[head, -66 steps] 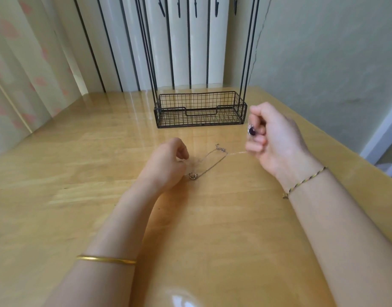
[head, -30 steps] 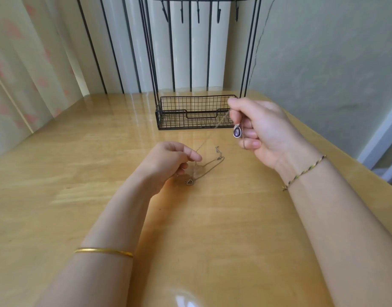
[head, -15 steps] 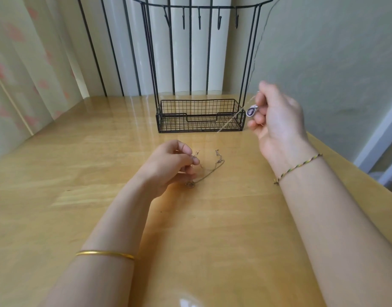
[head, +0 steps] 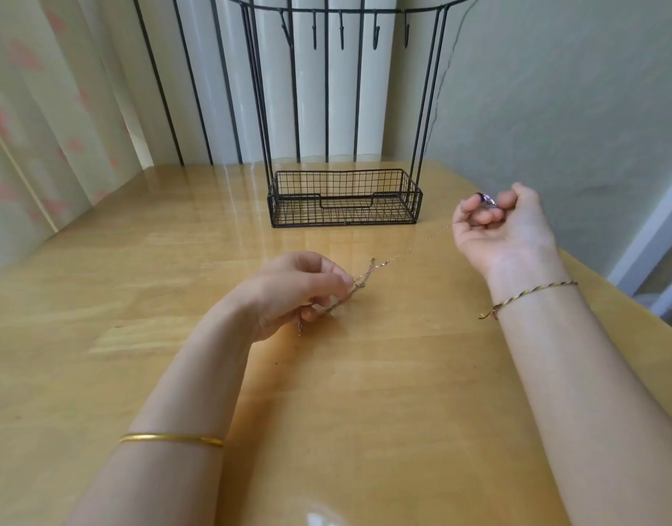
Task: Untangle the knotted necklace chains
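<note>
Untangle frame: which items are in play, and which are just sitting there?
In play: left hand pinching the knotted chains; right hand gripping the purple pendant; thin chain stretched between the two hands.
Just there: black wire stand at the far side of the table; gold bangle and braided bracelet on the wrists.

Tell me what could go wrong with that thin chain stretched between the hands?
The chain runs taut from the right hand, gripping the pendant, to the tangle pinched by the left hand. Pulling harder could tighten the tangle or snap a link. If a grip slips, the chain might whip away and snarl further.
</note>
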{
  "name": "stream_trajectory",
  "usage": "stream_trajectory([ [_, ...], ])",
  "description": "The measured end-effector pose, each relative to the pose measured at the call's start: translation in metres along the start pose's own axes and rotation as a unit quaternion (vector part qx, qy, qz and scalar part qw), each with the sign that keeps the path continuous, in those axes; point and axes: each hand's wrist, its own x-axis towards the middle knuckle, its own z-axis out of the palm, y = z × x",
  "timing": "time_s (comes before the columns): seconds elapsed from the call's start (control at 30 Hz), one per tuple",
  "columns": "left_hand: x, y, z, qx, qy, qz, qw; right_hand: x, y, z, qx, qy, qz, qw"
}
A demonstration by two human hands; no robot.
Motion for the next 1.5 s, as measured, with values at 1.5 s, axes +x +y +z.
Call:
stream_trajectory([
  [1.5,-0.004,0.005,0.004,0.090,0.021,0.048,0.995,-0.018,0.009,-0.029,-0.320,-0.167,-0.011,0.933],
])
